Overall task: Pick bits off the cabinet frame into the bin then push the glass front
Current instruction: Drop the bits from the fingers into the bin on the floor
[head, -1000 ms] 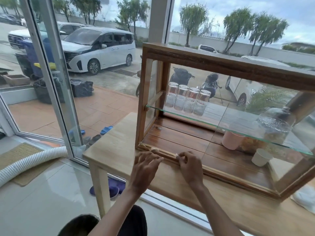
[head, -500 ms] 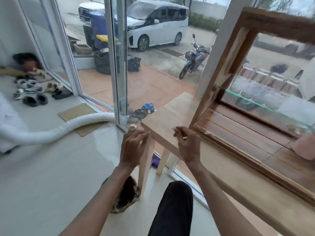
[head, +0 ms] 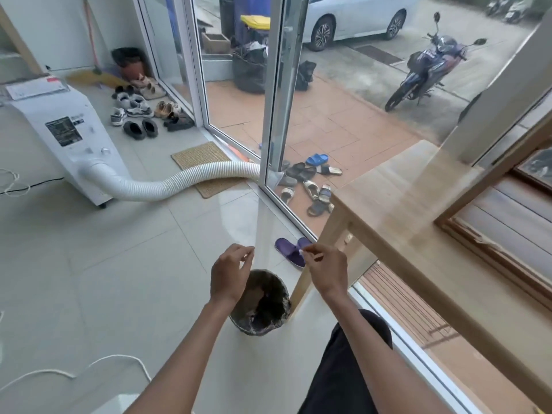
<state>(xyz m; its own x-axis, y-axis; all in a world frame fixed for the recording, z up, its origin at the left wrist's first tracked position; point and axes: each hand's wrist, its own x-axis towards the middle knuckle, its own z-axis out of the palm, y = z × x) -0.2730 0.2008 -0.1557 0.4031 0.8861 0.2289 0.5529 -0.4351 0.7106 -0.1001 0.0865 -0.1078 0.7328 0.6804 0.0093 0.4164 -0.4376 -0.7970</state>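
A small dark round bin point(head: 252, 329) stands on the floor tiles beside the table leg. Both my hands hover just above it. My right hand point(head: 326, 271) pinches a tiny whitish bit between thumb and forefinger, over the bin's far right rim. My left hand point(head: 229, 274) is over the bin's left side with thumb and fingertips drawn together; nothing shows between them. The wooden cabinet frame point(head: 490, 249) sits on the table at the far right, and its lower rail looks rough and chipped. The glass front is hidden from view.
The light wooden table point(head: 403, 201) juts in from the right, with one leg point(head: 301, 286) touching the bin. A purple slipper point(head: 288, 251) lies beyond the bin. A white portable cooler point(head: 64, 135) and its ribbed hose point(head: 179, 182) run to the glass door point(head: 276, 94). Several shoes lie about.
Both hands left the cabinet's lower rail and swung left and down off the table, to above the bin. My view turned from the cabinet to the floor.
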